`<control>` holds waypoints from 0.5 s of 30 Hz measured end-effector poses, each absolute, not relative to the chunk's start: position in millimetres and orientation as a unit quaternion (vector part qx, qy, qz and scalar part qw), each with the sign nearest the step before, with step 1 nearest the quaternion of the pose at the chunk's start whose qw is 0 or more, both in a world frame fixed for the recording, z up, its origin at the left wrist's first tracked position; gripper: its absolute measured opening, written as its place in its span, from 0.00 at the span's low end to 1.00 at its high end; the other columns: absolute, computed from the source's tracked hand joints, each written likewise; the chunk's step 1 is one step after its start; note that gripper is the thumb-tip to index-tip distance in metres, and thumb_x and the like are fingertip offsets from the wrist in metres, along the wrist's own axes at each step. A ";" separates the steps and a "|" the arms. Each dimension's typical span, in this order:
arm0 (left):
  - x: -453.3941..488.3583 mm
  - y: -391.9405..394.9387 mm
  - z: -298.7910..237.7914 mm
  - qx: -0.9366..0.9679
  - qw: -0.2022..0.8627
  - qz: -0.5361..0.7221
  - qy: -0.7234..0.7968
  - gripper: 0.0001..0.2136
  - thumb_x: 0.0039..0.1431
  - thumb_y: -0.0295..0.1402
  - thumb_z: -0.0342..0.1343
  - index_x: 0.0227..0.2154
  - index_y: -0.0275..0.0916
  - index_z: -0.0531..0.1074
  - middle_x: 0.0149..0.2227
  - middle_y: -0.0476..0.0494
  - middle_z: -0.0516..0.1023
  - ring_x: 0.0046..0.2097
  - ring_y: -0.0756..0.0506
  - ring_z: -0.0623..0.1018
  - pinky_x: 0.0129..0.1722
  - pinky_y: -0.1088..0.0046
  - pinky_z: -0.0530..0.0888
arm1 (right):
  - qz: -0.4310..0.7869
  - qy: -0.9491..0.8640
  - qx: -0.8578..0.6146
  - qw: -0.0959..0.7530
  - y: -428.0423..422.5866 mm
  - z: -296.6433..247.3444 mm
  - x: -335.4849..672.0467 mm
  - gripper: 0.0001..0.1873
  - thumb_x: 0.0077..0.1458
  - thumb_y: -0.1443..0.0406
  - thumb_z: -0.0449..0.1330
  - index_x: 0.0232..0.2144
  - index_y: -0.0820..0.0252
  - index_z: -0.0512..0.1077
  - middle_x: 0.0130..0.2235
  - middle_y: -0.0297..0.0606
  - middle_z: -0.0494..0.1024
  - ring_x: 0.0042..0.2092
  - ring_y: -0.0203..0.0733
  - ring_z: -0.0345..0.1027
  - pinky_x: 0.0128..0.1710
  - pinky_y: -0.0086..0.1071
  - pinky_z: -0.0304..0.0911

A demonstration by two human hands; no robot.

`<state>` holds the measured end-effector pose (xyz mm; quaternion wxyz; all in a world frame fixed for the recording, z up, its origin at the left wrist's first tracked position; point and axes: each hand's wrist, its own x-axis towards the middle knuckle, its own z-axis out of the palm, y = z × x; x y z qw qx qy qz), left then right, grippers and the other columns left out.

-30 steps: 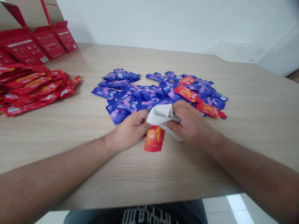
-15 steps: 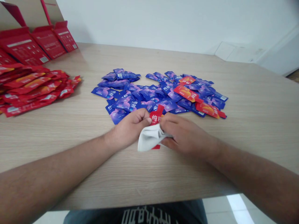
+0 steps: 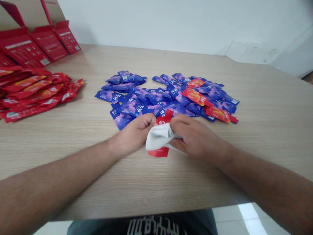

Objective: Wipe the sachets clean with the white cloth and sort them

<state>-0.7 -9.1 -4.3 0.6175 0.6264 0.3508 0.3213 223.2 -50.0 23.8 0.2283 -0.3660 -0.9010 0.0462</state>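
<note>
White wall (image 3: 171,26) behind wood-grain table (image 3: 274,107); blue sachets (image 3: 156,98) heaped mid-table.

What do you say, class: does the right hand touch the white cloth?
Touching: the head view shows the right hand gripping the end of the white cloth.

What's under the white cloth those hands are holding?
A red sachet lies under the white cloth. Its top end pokes out above the cloth and its bottom end pokes out below. The middle of the sachet is covered, so I can't see that part.
</note>
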 end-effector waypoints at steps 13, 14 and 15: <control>-0.5 -13.9 1.6 0.422 0.807 0.319 0.263 0.12 0.59 0.35 0.66 0.35 0.37 0.68 0.33 0.47 0.77 0.31 0.52 0.77 0.32 0.78 0.76 | 0.088 -0.738 -0.572 0.346 -7.1 24.0 256.7 0.22 0.61 0.54 0.62 0.51 0.61 0.77 0.45 0.45 0.83 0.45 0.53 0.75 0.44 0.43 0.68; -0.6 -14.0 4.2 0.403 0.817 0.318 0.264 0.11 0.60 0.34 0.65 0.36 0.37 0.68 0.35 0.46 0.78 0.32 0.50 0.79 0.33 0.76 0.78 | 0.118 -0.729 -0.578 0.348 -7.4 25.0 257.1 0.22 0.61 0.54 0.62 0.52 0.60 0.77 0.46 0.44 0.83 0.44 0.52 0.76 0.43 0.43 0.69; -0.9 -13.9 6.8 0.387 0.825 0.315 0.265 0.10 0.61 0.34 0.63 0.37 0.38 0.68 0.35 0.45 0.79 0.33 0.48 0.81 0.34 0.73 0.80 | 0.154 -0.722 -0.575 0.352 -7.9 25.2 257.4 0.23 0.62 0.53 0.62 0.53 0.59 0.77 0.46 0.43 0.83 0.43 0.52 0.76 0.42 0.42 0.69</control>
